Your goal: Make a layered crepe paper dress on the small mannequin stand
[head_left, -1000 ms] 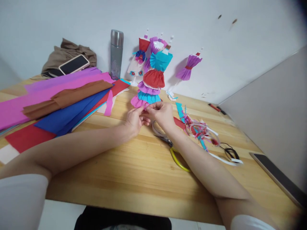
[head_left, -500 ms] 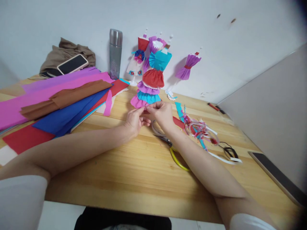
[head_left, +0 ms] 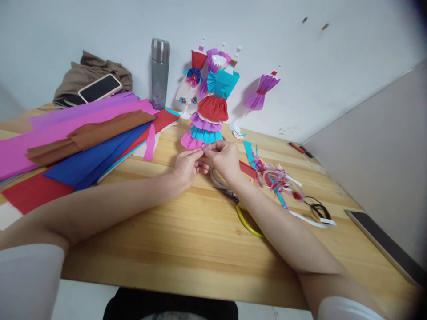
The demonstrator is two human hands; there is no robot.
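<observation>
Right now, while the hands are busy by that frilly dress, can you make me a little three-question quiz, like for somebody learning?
1. True or false: the fingertips of the left hand and right hand are close together by the bottom ruffle of the tiered dress.
2. Pick one. The bodice of that dress is: A) navy; B) turquoise; C) yellow.
3. Fill the gap: the yellow scissors handle lies beside the person's ____ forearm.

Key:
1. True.
2. B, turquoise.
3. Right.
</observation>
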